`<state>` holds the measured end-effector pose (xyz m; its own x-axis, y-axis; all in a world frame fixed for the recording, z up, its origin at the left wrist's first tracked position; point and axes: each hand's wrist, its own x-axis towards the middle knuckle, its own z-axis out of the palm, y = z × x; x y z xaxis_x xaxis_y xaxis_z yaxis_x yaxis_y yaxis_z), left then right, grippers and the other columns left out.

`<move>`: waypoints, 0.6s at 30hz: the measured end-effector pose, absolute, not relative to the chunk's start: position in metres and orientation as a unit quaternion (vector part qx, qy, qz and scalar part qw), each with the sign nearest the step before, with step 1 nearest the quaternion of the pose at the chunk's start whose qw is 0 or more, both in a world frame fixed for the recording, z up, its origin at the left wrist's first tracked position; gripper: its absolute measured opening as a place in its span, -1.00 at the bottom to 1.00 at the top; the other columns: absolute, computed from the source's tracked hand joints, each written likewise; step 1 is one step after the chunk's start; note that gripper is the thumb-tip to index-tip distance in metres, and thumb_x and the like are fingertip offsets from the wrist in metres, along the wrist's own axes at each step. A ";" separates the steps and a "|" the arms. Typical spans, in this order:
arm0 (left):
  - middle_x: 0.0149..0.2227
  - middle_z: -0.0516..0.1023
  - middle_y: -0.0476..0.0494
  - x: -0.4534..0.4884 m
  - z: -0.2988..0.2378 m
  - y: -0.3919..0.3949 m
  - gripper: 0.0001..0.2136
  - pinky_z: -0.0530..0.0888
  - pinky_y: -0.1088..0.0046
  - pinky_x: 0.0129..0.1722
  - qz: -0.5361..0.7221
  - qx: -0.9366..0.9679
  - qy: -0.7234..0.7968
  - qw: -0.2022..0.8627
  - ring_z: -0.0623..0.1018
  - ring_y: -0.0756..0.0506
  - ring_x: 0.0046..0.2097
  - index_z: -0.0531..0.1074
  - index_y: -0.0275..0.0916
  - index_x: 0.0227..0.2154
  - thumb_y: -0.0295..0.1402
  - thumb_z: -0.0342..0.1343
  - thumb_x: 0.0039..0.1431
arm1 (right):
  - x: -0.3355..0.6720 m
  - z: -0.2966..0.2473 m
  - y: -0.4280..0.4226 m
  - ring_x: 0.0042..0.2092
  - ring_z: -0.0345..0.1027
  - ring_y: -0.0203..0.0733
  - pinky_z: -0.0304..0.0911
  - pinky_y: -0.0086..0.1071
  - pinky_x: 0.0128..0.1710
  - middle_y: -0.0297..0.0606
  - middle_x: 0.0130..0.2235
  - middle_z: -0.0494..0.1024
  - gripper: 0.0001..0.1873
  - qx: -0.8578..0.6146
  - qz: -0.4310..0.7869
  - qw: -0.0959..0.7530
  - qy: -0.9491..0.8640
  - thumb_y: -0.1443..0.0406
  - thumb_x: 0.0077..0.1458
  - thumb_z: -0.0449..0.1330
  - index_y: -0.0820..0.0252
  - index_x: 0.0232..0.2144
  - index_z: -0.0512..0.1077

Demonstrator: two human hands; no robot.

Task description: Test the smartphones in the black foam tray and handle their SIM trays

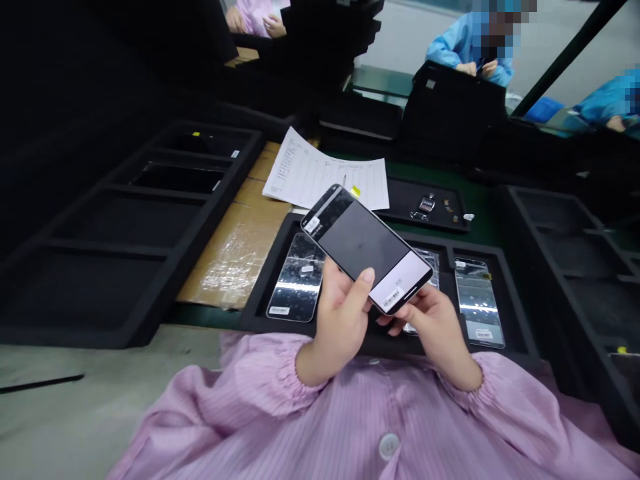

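A smartphone (pixel 367 247) with a lit grey and white screen lies tilted across both hands above a black foam tray (pixel 345 343). My left hand (pixel 343 317) grips its left edge, thumb on the screen. Closed at the phone's lower right corner, my right hand (pixel 435 323) has its fingers partly hidden underneath. In the tray below, a glossy phone-sized panel (pixel 295 280) with a white label is on the left. Another labelled panel (pixel 479 303) lies on the right, and a third is mostly covered by the phone and my hand.
Printed sheets (pixel 327 170) lie behind the phone, beside a small black tray (pixel 445 217) of tiny parts. Foam trays with compartments stand left (pixel 125 220) and right (pixel 575 247). A taped cardboard box (pixel 240 233) is at the left. People in blue and pink sleeves sit beyond.
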<state>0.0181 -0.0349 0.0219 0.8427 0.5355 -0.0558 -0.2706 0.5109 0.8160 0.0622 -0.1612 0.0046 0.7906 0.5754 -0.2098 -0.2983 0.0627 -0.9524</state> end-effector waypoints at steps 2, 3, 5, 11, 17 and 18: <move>0.01 0.56 -0.11 0.017 0.025 -0.033 -0.55 0.54 0.30 -0.01 0.211 0.425 0.156 0.866 0.56 -0.22 0.08 0.31 -0.10 0.01 -0.26 0.32 0.08 | 0.073 0.006 -0.165 -0.47 0.51 -0.17 0.31 -0.47 -0.60 -0.28 -0.48 0.57 -0.57 -0.649 0.307 0.682 -0.139 0.01 -0.11 0.48 0.16 -0.44 0.43; -0.01 0.57 -0.11 0.018 0.025 -0.032 -0.55 0.54 0.29 -0.02 0.198 0.418 0.159 0.872 0.58 -0.22 0.05 0.31 -0.11 -0.01 -0.26 0.33 0.07 | 0.081 0.009 -0.167 -0.47 0.50 -0.17 0.32 -0.46 -0.58 -0.29 -0.48 0.57 -0.58 -0.666 0.320 0.653 -0.167 0.01 -0.11 0.48 0.16 -0.42 0.46; -0.04 0.59 -0.14 0.019 0.023 -0.026 -0.54 0.56 0.26 -0.05 0.149 0.408 0.165 0.885 0.59 -0.23 0.02 0.31 -0.15 -0.03 -0.26 0.34 0.03 | 0.109 0.016 -0.174 -0.42 0.51 -0.15 0.39 -0.39 -0.48 -0.31 -0.44 0.59 -0.62 -0.720 0.350 0.548 -0.245 0.05 -0.14 0.49 0.14 -0.38 0.52; -0.01 0.58 -0.24 0.026 -0.003 0.000 -0.46 0.55 0.21 -0.04 -0.006 0.547 0.177 0.818 0.58 -0.26 0.04 0.29 -0.22 0.11 -0.38 0.25 0.04 | 0.248 0.028 -0.201 -0.31 0.51 -0.03 0.42 -0.13 -0.21 -0.16 -0.37 0.58 -0.76 -0.932 0.144 0.261 -0.206 0.11 0.09 0.32 0.13 -0.47 0.50; 0.26 0.35 -0.37 0.029 -0.013 0.001 -0.46 0.20 0.01 0.36 0.085 0.779 0.156 0.602 0.24 -0.35 0.38 0.28 -0.28 0.23 -0.45 0.07 0.15 | 0.325 -0.004 -0.209 -0.10 0.47 0.23 0.35 0.14 -0.08 -0.07 -0.46 0.47 -0.70 -0.975 0.015 0.203 -0.092 0.19 0.04 0.33 0.04 -0.60 0.32; 0.33 0.26 -0.38 0.029 -0.011 -0.005 -0.43 0.10 -0.02 0.41 0.126 0.816 0.151 0.544 0.11 -0.35 0.44 0.24 -0.29 0.27 -0.47 0.04 0.16 | 0.329 -0.009 -0.209 -0.12 0.48 0.22 0.36 0.12 -0.10 -0.10 -0.48 0.46 -0.70 -0.976 0.014 0.201 -0.088 0.20 0.02 0.35 0.03 -0.60 0.32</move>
